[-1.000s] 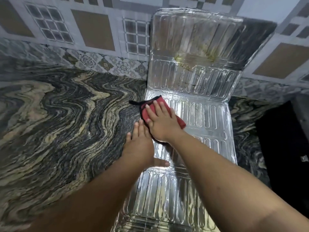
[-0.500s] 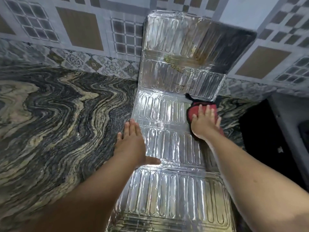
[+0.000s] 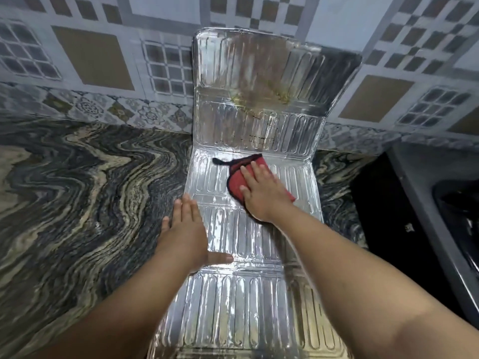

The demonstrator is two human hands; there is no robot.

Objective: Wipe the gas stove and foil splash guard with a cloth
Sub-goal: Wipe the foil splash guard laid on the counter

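The ribbed foil splash guard (image 3: 233,296) lies flat along the marble counter, and its far panels stand up against the tiled wall. Brownish stains mark the upright panel (image 3: 259,99). A red cloth with a dark edge (image 3: 234,181) lies on the flat panel nearest the wall. My right hand (image 3: 261,194) presses flat on the cloth, fingers together. My left hand (image 3: 185,229) rests palm down on the guard's left edge, thumb out over the foil, holding nothing. The gas stove is not visible as such.
A swirled black and cream marble counter (image 3: 77,216) spreads to the left. Patterned wall tiles (image 3: 93,60) run along the back. At the right sits a dark recess (image 3: 388,229) and a black object (image 3: 458,203) beyond it.
My right hand slid the cloth from the guard's left side over to its right edge, then back toward the middle. The left hand stayed pressed on the left edge.
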